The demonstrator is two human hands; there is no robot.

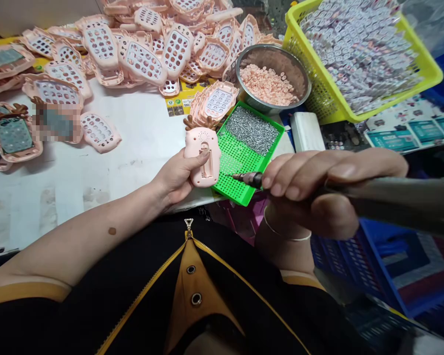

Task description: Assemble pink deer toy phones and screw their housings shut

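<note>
My left hand [177,177] grips a pink deer-shaped toy phone shell [203,154], back side up, at the table's front edge. My right hand [318,190] is wrapped round a grey electric screwdriver [392,199]. Its bit tip [240,176] points left, close to the shell's lower right side and over the near corner of a green screw tray [240,162]. A heap of small silver screws [252,129] lies in the far half of that tray.
Many pink phone shells [140,54] are piled across the back of the white table [96,167]. A steel bowl of pink buttons [268,81], a yellow basket of keypads [362,54] and a blue crate [392,276] stand to the right.
</note>
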